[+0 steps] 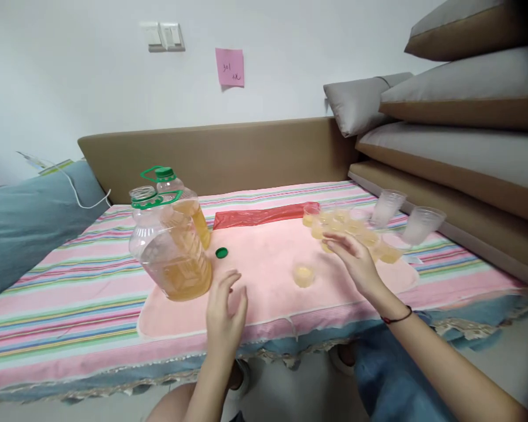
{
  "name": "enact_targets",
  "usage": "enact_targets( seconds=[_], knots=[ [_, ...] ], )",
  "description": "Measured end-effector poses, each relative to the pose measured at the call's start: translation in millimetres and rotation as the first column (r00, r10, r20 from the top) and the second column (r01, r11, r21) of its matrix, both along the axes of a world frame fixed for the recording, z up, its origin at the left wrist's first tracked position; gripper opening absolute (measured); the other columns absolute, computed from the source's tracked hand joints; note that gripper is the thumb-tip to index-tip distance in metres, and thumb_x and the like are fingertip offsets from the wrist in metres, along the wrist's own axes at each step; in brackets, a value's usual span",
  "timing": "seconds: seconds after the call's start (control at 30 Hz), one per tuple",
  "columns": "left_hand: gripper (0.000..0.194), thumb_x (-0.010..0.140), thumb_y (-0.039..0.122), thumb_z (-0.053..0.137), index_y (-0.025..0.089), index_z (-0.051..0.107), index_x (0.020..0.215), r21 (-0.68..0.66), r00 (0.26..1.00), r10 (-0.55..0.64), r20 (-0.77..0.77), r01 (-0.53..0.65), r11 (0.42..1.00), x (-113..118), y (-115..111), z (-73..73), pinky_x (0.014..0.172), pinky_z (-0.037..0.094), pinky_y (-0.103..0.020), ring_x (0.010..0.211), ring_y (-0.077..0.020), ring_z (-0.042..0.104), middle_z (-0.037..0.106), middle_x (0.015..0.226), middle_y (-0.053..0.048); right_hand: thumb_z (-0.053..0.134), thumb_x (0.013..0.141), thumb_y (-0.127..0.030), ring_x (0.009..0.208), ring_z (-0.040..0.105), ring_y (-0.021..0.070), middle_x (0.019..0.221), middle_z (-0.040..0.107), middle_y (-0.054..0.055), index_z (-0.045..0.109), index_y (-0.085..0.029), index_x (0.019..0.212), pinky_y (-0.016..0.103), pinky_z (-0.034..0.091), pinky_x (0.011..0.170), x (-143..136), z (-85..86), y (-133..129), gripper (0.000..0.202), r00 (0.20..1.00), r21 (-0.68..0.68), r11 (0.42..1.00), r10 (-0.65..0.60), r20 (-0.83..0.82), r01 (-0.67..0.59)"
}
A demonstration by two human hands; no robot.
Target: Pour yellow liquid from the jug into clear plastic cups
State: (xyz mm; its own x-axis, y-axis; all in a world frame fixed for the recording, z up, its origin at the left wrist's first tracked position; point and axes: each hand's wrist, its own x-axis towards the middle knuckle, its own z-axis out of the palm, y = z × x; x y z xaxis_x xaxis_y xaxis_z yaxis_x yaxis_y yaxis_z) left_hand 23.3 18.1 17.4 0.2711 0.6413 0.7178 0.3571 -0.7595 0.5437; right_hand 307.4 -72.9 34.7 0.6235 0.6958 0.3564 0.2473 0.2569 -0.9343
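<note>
My left hand [226, 308] is empty, its fingers apart, just right of an uncapped clear jug [182, 272] partly filled with yellow liquid. A second jug [198, 220] with a green cap stands behind it. On the pink mat, a green cap [221, 252] lies beside the open jug. One small cup [303, 275] of yellow liquid stands between my hands. Over the near-left edge of several filled cups [354, 227], my right hand [352, 258] has its fingers stretched out; it partly hides some cups.
Two stacks of clear cups, one [387, 208] behind the other [423, 225], lean at the right. A folded red plastic bag [264, 215] lies across the mat's back. Grey and brown cushions [462, 140] pile up at right; a blue pillow [48, 211] rests at left.
</note>
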Motion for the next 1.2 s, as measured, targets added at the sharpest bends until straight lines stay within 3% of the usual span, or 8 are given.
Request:
enact_targets(
  seconds=[0.07,0.17,0.3,0.47,0.67,0.83,1.03,1.2],
  knots=[
    [0.018,0.087,0.026,0.054,0.021,0.062,0.103,-0.136,0.994,-0.103,-0.038,0.097,0.986,24,-6,-7.5,0.08,0.053,-0.037,0.09,-0.0208,0.063,0.068,0.098,-0.007,0.073,0.074,-0.051,0.104,0.065,0.025,0.108,0.07,0.009,0.067,-0.019,0.097,0.05,0.045,0.1,16,-25.9,-14,0.039,0.999,-0.068,0.998,-0.002,-0.037,0.0],
    [0.021,0.084,0.025,0.057,0.021,0.062,0.103,-0.296,0.975,-0.22,-0.04,0.199,0.934,57,-12,-18.6,0.083,0.052,-0.039,0.089,-0.0205,0.062,0.068,0.096,-0.006,0.069,0.084,-0.045,0.095,0.067,0.0206,0.1,0.07,0.005,0.067,-0.016,0.097,0.046,0.051,0.092,20,-55.3,-21,0.031,0.993,-0.164,0.983,0.074,-0.091,-0.088],
    [0.037,0.077,0.025,0.066,0.02,0.059,0.113,-0.387,0.967,-0.254,-0.02,0.227,0.894,95,-14,-35.2,0.093,0.051,-0.042,0.102,-0.0226,0.064,0.068,0.11,-0.009,0.062,0.092,-0.036,0.095,0.066,0.0183,0.108,0.068,0.005,0.064,-0.016,0.106,0.041,0.055,0.085,7,-71.8,-17,0.024,0.965,-0.232,0.943,0.203,-0.166,-0.238],
    [0.056,0.072,0.026,0.072,0.017,0.052,0.123,-0.452,0.965,-0.262,0.026,0.245,0.858,129,-15,-52.2,0.105,0.045,-0.042,0.118,-0.0248,0.06,0.062,0.124,-0.012,0.062,0.092,-0.035,0.098,0.065,0.0191,0.113,0.066,0.006,0.063,-0.017,0.11,0.041,0.055,0.085,-5,-76.1,-13,0.025,0.937,-0.256,0.916,0.248,-0.246,-0.31],
    [0.047,0.074,0.028,0.071,0.016,0.054,0.117,-0.46,0.971,-0.234,0.055,0.233,0.857,149,-17,-54.4,0.1,0.046,-0.039,0.113,-0.0243,0.061,0.063,0.118,-0.012,0.062,0.092,-0.035,0.101,0.064,0.0202,0.116,0.065,0.006,0.062,-0.017,0.112,0.043,0.055,0.086,-9,-71.4,-16,0.027,0.913,-0.207,0.921,0.255,-0.317,-0.329],
    [0.047,0.075,0.029,0.071,0.016,0.054,0.117,-0.462,0.954,-0.291,0.076,0.293,0.837,169,-17,-50.6,0.099,0.046,-0.039,0.112,-0.023,0.061,0.064,0.119,-0.012,0.062,0.092,-0.035,0.102,0.064,0.0207,0.116,0.065,0.006,0.062,-0.017,0.113,0.044,0.054,0.087,1,-68.2,-21,0.028,0.921,-0.165,0.956,0.175,-0.347,-0.244],
    [0.049,0.066,0.025,0.076,0.016,0.058,0.111,-0.472,0.928,-0.345,0.144,0.371,0.8,217,-18,-44.6,0.098,0.046,-0.04,0.109,-0.0244,0.062,0.065,0.115,-0.011,0.062,0.092,-0.034,0.102,0.064,0.0208,0.117,0.064,0.006,0.061,-0.017,0.114,0.043,0.055,0.087,26,-71.0,-26,0.028,0.928,-0.138,0.988,0.008,-0.373,-0.064],
    [0.046,0.061,0.021,0.078,0.016,0.06,0.104,-0.522,0.898,-0.382,0.217,0.438,0.732,252,-18,-45.7,0.088,0.051,-0.036,0.097,-0.0224,0.066,0.068,0.106,-0.009,0.063,0.092,-0.033,0.107,0.062,0.0224,0.123,0.062,0.007,0.061,-0.018,0.117,0.046,0.053,0.091,40,-74.2,-30,0.03,0.918,-0.136,0.989,-0.102,-0.383,0.053]
  ],
)
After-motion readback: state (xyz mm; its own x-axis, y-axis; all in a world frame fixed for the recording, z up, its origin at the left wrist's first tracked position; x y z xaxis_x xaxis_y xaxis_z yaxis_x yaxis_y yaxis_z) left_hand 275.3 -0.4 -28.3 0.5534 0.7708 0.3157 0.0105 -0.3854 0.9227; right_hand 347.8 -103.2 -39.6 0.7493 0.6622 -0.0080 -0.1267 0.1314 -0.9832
